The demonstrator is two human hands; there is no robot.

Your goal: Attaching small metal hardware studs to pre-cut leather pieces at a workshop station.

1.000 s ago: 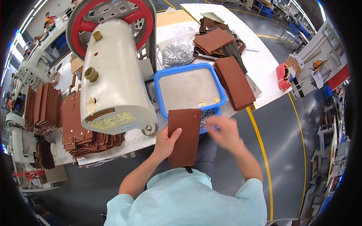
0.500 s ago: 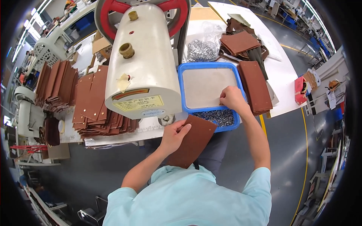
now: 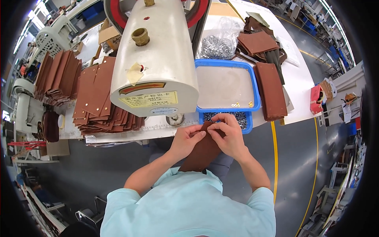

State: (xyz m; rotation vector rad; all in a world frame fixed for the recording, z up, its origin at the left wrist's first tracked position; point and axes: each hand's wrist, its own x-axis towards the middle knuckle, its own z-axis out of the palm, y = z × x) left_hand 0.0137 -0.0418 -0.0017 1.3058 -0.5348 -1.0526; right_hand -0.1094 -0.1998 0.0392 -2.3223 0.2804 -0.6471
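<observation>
A brown leather piece (image 3: 205, 152), held sloping over my lap, has its upper end between my hands. My left hand (image 3: 186, 141) is closed on its upper left edge, thumb on top. My right hand (image 3: 230, 136) pinches at the upper corner, fingertips against the leather; anything small inside the pinch is hidden. Just beyond is a blue tray (image 3: 257, 93) with a grey bottom, where a few small brass-coloured snap parts (image 3: 250, 104) lie near the front right. Under its front edge, a second blue tray (image 3: 248, 125) contains many small dark metal parts (image 3: 227, 117), partly covered by my right hand.
A large cream press machine (image 3: 158, 59) with a red wheel stands ahead of my left hand. Stacked leather pieces with brass studs (image 3: 94, 94) lie left of it, more stacks (image 3: 59, 77) farther left. Another stack (image 3: 270, 91) and a bag of metal parts (image 3: 217, 45) flank the tray.
My right hand has come from the upper tray back to the leather's top corner, uncovering the brass-coloured parts. My left hand still holds the leather. The view has shifted slightly.
</observation>
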